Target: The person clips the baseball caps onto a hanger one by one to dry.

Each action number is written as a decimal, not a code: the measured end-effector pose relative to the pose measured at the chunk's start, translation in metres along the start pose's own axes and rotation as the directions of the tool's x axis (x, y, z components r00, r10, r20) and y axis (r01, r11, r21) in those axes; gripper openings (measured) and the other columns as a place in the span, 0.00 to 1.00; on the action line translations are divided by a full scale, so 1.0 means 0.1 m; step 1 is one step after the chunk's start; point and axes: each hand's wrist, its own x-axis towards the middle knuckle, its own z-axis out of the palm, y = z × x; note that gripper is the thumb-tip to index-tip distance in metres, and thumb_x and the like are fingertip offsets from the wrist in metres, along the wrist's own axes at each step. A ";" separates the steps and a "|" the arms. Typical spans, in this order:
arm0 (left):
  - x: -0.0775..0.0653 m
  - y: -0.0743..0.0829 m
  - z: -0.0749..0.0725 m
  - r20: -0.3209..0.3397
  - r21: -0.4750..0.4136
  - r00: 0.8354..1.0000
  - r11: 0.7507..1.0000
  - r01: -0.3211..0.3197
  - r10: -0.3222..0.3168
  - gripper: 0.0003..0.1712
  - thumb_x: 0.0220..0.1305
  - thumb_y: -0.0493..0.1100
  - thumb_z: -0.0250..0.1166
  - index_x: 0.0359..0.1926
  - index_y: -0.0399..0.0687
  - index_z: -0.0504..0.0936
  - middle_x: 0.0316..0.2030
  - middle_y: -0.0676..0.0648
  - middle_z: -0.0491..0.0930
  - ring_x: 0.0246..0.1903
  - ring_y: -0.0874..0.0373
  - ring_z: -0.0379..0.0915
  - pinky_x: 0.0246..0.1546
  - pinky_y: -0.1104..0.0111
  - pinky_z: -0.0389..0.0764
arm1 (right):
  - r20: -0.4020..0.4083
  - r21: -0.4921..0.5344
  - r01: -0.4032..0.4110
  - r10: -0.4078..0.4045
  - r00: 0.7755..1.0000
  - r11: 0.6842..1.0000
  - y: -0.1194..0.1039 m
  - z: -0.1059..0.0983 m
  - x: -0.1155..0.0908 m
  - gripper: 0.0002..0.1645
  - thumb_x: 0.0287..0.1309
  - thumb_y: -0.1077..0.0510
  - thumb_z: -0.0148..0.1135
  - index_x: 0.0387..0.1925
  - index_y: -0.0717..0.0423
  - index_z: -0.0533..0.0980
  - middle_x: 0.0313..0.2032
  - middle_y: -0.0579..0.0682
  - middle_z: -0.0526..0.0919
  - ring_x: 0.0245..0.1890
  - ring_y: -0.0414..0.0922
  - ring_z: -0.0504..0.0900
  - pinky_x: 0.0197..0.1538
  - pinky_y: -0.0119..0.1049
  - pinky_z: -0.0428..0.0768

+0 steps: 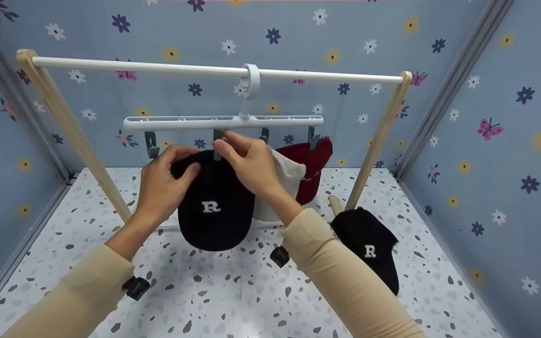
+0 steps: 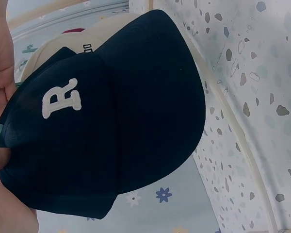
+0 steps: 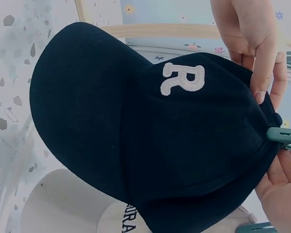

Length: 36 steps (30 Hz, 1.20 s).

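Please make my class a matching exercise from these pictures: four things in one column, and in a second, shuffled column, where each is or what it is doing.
Things
1. Hanger
2. Red cap
3. Left hand
4. White cap

Places and states, as seen from the head camera
A. Hangs between two other caps
B. Pinches the edge of a hanging black cap marked R
C. Hooked over the rail
D. Hangs farthest right of the clipped caps

Right pairs: 1-C, 2-D, 3-B, 4-A
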 end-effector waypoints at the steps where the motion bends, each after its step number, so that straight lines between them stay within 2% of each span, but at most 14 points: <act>1: 0.00 0.00 0.00 0.002 0.002 1.000 1.000 0.002 -0.002 0.17 0.76 0.43 0.67 0.62 0.46 0.81 0.56 0.47 0.86 0.59 0.51 0.81 0.66 0.51 0.76 | -0.003 -0.022 0.002 -0.003 1.000 1.000 0.00 -0.01 -0.01 0.29 0.74 0.50 0.66 0.70 0.59 0.77 0.58 0.51 0.88 0.53 0.39 0.89 0.57 0.31 0.83; 6: 0.02 0.02 -0.02 -0.013 0.015 1.000 1.000 -0.001 0.001 0.17 0.76 0.43 0.67 0.61 0.47 0.82 0.56 0.47 0.85 0.60 0.50 0.80 0.67 0.49 0.73 | 0.011 -0.130 0.052 -0.051 0.999 0.990 0.01 -0.07 -0.05 0.28 0.77 0.49 0.63 0.72 0.53 0.76 0.62 0.50 0.86 0.54 0.37 0.88 0.56 0.30 0.83; 12: 0.03 0.03 -0.05 -0.023 0.012 1.000 1.000 0.000 0.001 0.16 0.75 0.42 0.68 0.61 0.47 0.83 0.56 0.46 0.85 0.60 0.49 0.79 0.67 0.50 0.71 | 0.049 -0.194 0.092 -0.084 0.995 0.977 0.05 -0.20 -0.12 0.27 0.80 0.53 0.59 0.73 0.56 0.75 0.62 0.54 0.85 0.57 0.41 0.86 0.61 0.31 0.81; 18: 0.02 0.00 -0.06 -0.034 0.028 0.999 0.999 -0.016 0.017 0.17 0.75 0.42 0.67 0.61 0.47 0.83 0.56 0.46 0.85 0.59 0.48 0.78 0.67 0.48 0.67 | 0.060 -0.206 0.118 -0.107 0.992 0.971 0.10 -0.30 -0.19 0.21 0.79 0.55 0.61 0.67 0.56 0.79 0.57 0.54 0.87 0.55 0.42 0.87 0.58 0.35 0.83; 24: -0.02 -0.03 -0.09 -0.046 0.050 0.999 0.998 -0.026 0.028 0.18 0.76 0.42 0.67 0.63 0.46 0.82 0.60 0.45 0.85 0.61 0.45 0.75 0.69 0.45 0.62 | 0.071 -0.205 0.132 -0.120 0.990 0.970 0.13 -0.38 -0.26 0.21 0.76 0.56 0.64 0.65 0.58 0.80 0.56 0.56 0.87 0.53 0.44 0.88 0.57 0.39 0.85; 36: -0.08 -0.07 -0.14 -0.078 0.049 0.997 0.999 -0.009 0.013 0.20 0.75 0.41 0.67 0.65 0.46 0.80 0.64 0.45 0.81 0.63 0.42 0.69 0.66 0.44 0.65 | 0.070 -0.257 0.129 -0.115 0.991 0.958 0.21 -0.56 -0.43 0.19 0.74 0.57 0.67 0.62 0.59 0.82 0.56 0.54 0.87 0.49 0.44 0.88 0.53 0.37 0.86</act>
